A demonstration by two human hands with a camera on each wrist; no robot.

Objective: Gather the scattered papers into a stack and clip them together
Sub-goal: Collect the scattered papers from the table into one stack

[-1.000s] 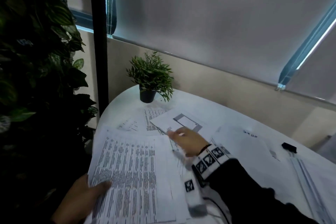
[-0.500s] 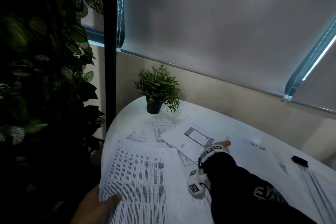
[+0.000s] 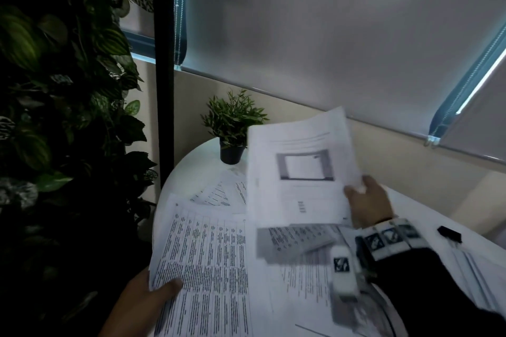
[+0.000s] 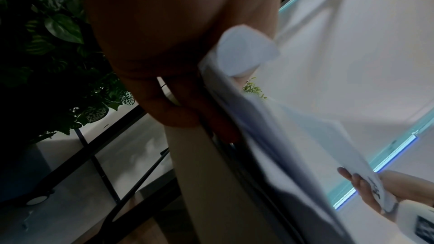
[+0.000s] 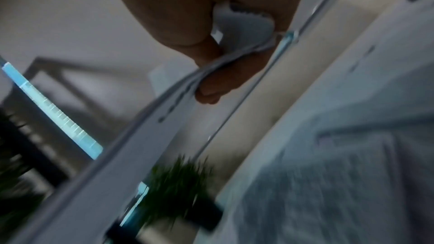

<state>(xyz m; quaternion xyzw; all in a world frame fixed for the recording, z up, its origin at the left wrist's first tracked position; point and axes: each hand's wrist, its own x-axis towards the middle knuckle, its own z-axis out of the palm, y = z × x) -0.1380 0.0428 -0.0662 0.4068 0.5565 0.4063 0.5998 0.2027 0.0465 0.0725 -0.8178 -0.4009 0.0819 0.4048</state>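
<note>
No print legible anywhere: motion blur and small type defeat reading in all three views.

Right hand [image 3: 367, 200] holds a lifted sheaf of papers [image 3: 298, 169] by its right edge, thumb on the front face, fingers curled behind; the pinch shows close up in the right wrist view [image 5: 225, 49]. The sheaf is raised clear of the tabletop, tilted, face toward the head camera. Top sheet white, with a grey-framed rectangle in the middle, faint lines above it and a few dark marks below. At least two sheets, their top edges fanned.

Left hand [image 3: 147, 293] grips the near left corner of a printed table sheet [image 3: 208, 268], thumb on top, fingers beneath. This sheet is dense with columns of small dark text and overhangs the near left edge of the white round table [image 3: 197, 156]. In the left wrist view the hand [image 4: 178, 58] holds the paper edge, corner curled.

More loose sheets [image 3: 219, 194] lie on the tabletop toward the far edge; another, with a grey block and text, sits blurred at centre [image 3: 298, 238]. A separate stack of paper [image 3: 476, 268] lies at the right edge.

Black binder clip [image 3: 449, 233] rests near the right edge, apart from both hands.

Small black pot with a green plant [image 3: 232, 128] stands at the far edge. Wrist bands carry black-and-white square markers [image 3: 388, 235].
</note>
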